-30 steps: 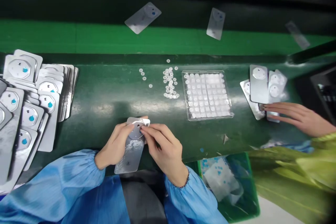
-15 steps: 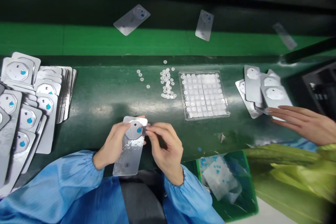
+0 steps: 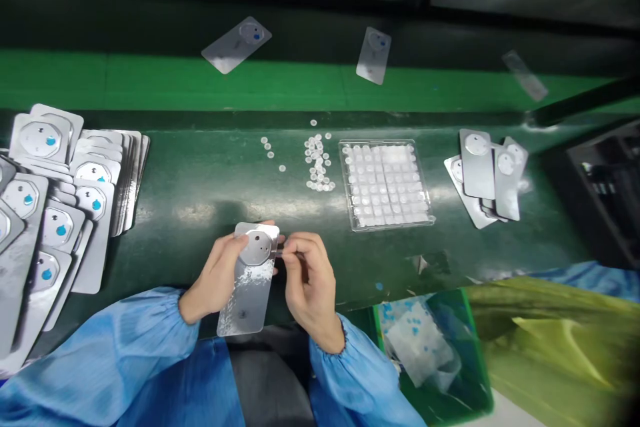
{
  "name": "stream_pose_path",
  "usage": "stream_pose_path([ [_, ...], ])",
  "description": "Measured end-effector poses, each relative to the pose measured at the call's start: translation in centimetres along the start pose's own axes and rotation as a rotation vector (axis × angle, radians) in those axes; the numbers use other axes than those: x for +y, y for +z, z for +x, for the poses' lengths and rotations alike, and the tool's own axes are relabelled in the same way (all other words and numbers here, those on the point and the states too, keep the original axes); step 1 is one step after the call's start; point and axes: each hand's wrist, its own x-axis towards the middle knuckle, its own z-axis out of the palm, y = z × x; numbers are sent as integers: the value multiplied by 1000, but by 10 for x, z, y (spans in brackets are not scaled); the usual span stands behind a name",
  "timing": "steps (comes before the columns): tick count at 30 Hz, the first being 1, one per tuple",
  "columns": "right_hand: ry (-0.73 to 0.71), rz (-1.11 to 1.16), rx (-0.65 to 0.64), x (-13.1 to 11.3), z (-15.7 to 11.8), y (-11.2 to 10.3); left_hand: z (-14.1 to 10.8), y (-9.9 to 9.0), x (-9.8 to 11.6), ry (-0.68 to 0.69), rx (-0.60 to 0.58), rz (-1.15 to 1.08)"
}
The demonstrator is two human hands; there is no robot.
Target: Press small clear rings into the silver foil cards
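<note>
My left hand (image 3: 215, 273) holds a silvery metal plate (image 3: 243, 303) upright over the table edge. Its thumb presses on the front near the round raised disc (image 3: 256, 249), with the fingers behind. The disc shows a few small dark holes and no blue dot. At the plate's upper right edge, my right hand (image 3: 313, 280) is closed in a pinch; a thin pale piece sticks out of the fingertips towards the disc, too small to name. Beyond the hands lies a loose cluster of small clear round discs (image 3: 319, 163) on the green table.
Left, stacks of similar plates (image 3: 93, 213) with blue dots. Right of the discs, a clear tray (image 3: 433, 219) filled with small white pieces; farther right, a plate pile (image 3: 477, 173). Below, a green bin (image 3: 480, 373) beside a person's yellow garment (image 3: 560, 347). Two plates (image 3: 237, 45) lie at the back.
The blue dot has gone from the held plate's disc. The other person's hand has left the right pile, and its front plate is gone. My right hand has shifted slightly left.
</note>
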Motion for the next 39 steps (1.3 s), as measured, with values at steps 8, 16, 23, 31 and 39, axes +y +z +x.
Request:
stream_pose_path([
  [8, 401, 170, 242, 23, -29, -99, 3, 5, 11, -95, -90, -254],
  [16, 673, -608, 556, 79, -120, -252, 3, 4, 13, 20, -67, -27],
  [23, 291, -336, 373, 47, -66, -127, 6, 26, 6, 62, 10, -21],
  [31, 366, 231, 217, 28, -8, -55, 22, 73, -2, 95, 54, -90],
  [39, 503, 281, 371, 61, -45, -135, 21, 98, 5, 27, 46, -83],
])
